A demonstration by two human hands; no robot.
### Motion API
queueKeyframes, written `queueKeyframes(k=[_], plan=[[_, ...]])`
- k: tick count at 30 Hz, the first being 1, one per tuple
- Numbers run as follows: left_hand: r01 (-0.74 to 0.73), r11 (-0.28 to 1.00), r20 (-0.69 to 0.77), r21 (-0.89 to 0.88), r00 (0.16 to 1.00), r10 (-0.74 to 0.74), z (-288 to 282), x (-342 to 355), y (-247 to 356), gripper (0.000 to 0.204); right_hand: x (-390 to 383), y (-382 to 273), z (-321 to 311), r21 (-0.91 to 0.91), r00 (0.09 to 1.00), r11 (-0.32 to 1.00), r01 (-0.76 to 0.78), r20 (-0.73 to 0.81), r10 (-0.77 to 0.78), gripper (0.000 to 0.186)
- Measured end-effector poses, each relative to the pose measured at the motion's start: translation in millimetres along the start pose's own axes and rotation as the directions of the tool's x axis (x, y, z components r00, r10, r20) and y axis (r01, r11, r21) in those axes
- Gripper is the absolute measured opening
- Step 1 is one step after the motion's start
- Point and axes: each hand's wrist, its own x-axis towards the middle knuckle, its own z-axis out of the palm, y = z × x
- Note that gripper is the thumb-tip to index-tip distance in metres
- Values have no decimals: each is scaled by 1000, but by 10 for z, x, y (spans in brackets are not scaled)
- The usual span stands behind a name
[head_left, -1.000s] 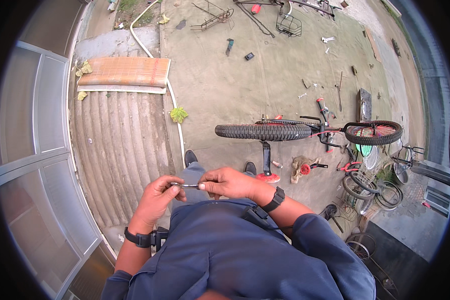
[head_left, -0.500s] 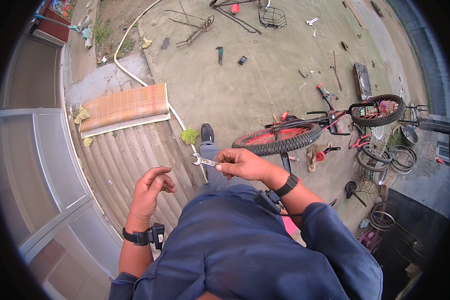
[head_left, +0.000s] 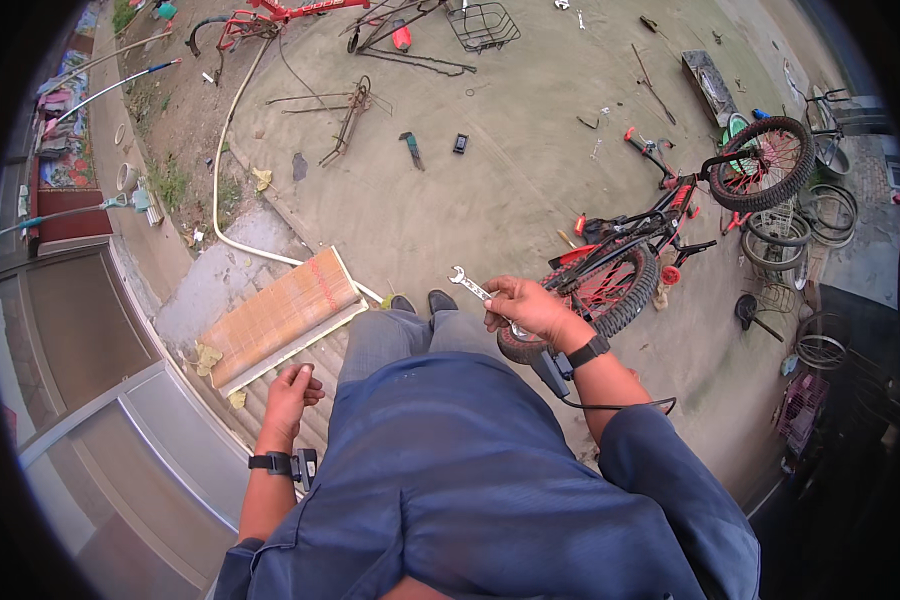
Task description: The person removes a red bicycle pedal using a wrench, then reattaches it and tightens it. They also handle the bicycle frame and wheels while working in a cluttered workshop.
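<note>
My right hand (head_left: 532, 307) is closed round a silver combination wrench (head_left: 471, 287). The open jaw sticks out to the left of the fingers, and part of the shank is hidden in the grip. Just beyond and to the right of that hand lies a black-and-red bicycle (head_left: 660, 225), its knobby rear tire (head_left: 625, 312) partly covered by the hand. My left hand (head_left: 289, 398) hangs at my left side, fingers loosely bent and apart, with nothing in it. Both wrists wear black straps with small devices.
To the left, a bamboo mat (head_left: 278, 318) lies on ridged steps beside a pale hose (head_left: 220, 190). Farther off are a green-handled tool (head_left: 412, 150), a small black box (head_left: 460, 143), and a wire basket (head_left: 484, 27). Loose wheels (head_left: 776, 232) lie at right; a glazed door (head_left: 160, 455) stands left.
The view has turned and shifted, bringing a red frame into sight at the top. My right hand, still gripping the wrench, now appears nearer the bicycle's rear wheel. My left hand sits lower.
</note>
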Motion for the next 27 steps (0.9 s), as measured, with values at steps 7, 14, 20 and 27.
queueKeyframes(k=[7,14,20,27], plan=[[-34,985,80,170,997,20,-242,995,1119,33,98,-56,-497,34,902,999,-28,-430,40,9],[-230,895,226,383,962,150,-16,2121,2913,32,324,232,-767,144,644,988,62,-761,71,11],[-323,813,360,485,921,151,812,2609,4214,34,344,372,-865,294,466,949,112,-859,211,14],[-355,709,457,610,888,51,2686,2980,5156,34,462,246,-1831,566,478,794,222,-773,418,17]])
